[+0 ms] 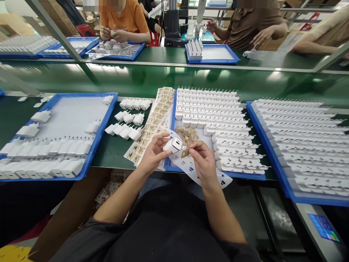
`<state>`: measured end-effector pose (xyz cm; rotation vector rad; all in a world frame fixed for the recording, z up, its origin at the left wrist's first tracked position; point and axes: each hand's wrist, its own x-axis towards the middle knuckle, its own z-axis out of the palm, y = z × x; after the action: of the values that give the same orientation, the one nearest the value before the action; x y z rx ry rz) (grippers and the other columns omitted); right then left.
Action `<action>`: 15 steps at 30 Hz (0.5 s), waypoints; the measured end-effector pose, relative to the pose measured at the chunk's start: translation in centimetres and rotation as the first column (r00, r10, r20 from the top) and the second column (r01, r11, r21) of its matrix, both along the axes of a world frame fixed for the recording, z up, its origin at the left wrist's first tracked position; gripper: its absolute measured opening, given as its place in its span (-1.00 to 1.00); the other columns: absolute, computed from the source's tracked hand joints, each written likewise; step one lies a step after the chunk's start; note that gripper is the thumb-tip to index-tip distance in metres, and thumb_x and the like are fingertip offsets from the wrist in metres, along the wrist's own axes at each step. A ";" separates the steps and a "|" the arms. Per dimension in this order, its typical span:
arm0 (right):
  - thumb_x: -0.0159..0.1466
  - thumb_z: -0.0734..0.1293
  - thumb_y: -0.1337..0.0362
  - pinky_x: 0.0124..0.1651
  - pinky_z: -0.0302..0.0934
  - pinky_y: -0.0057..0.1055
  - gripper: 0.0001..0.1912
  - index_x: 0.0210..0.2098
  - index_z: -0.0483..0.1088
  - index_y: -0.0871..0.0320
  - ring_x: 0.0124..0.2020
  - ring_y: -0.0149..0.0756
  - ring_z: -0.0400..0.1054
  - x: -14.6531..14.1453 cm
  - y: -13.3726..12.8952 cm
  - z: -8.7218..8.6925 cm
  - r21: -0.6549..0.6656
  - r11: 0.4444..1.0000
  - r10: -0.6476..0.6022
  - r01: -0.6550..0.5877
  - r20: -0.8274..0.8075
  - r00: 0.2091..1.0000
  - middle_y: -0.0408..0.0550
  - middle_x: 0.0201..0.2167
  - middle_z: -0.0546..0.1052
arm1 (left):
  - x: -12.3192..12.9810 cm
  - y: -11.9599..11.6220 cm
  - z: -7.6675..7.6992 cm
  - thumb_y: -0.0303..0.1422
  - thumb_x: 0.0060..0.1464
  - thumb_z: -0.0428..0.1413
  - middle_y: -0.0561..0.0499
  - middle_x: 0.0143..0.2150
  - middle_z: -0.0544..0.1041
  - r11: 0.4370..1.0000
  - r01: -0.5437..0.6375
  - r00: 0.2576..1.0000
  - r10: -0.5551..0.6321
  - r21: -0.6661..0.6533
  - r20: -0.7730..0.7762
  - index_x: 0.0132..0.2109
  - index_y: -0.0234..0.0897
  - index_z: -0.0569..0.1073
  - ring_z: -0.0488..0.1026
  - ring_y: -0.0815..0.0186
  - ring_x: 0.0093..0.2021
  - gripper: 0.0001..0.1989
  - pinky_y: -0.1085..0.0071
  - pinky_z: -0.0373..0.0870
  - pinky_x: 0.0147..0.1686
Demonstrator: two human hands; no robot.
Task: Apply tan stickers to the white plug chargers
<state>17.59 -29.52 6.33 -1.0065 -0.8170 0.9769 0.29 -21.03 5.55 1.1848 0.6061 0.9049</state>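
My left hand (153, 154) is closed around a white charger plug (171, 146), its port face with a dark outline turned towards my right hand. In my right hand (204, 160), thumb and forefinger pinch a small brown paper piece (185, 153) just beside the charger. Under both hands lies a see-through sheet with dark marks (192, 171), hanging past the table's front edge. A heap of brown paper pieces (188, 134) sits behind it in a blue tray (174, 168). Long sheets of brown die-cut labels (156, 116) are to the left of that tray.
White chargers (211, 109) stand in rows in the middle tray. More fill the right blue tray (268, 156) and part of the left blue tray (91, 160). Loose chargers (127, 129) lie between. A green conveyor (131, 78) runs behind; co-workers sit beyond it.
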 end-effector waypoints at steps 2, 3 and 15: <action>0.25 0.46 0.14 -0.25 0.34 -0.37 -0.86 -0.28 0.48 0.04 -0.32 -0.33 0.38 -0.4 -0.3 0.4 -0.010 1.000 -0.006 0.007 0.081 0.997 -0.15 -0.35 0.49 | 0.2 -0.6 -0.6 -0.16 -0.02 0.39 -0.11 -0.01 0.51 0.994 -0.005 0.999 0.010 0.112 -0.045 0.12 -0.18 0.42 0.52 0.13 0.04 -0.42 0.28 0.53 -0.04; 0.25 0.45 0.13 -0.23 0.35 -0.37 -0.86 -0.28 0.48 0.04 -0.30 -0.32 0.39 -0.5 -0.5 0.5 -0.013 1.000 -0.016 0.018 0.120 0.993 -0.14 -0.34 0.50 | 0.3 -0.9 -0.7 -0.17 0.02 0.36 -0.12 0.01 0.49 0.985 -0.012 0.996 0.027 0.174 -0.085 0.09 -0.19 0.43 0.51 0.13 0.06 -0.48 0.26 0.54 -0.03; 0.27 0.44 0.16 -0.04 0.40 -0.27 -0.87 -0.26 0.47 0.05 -0.18 -0.25 0.48 -1.3 -1.6 0.0 -0.057 0.979 -0.184 0.197 0.184 0.966 -0.09 -0.29 0.55 | 1.5 -3.5 -1.5 -0.35 0.14 0.29 -0.17 0.07 0.57 0.837 0.061 0.973 0.072 0.544 -0.220 0.08 -0.20 0.36 0.56 0.16 0.11 -0.60 0.15 0.53 0.15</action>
<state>16.25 -31.14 6.33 -1.2273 -0.8173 0.7649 1.82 -24.54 4.06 1.8315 0.5489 0.9856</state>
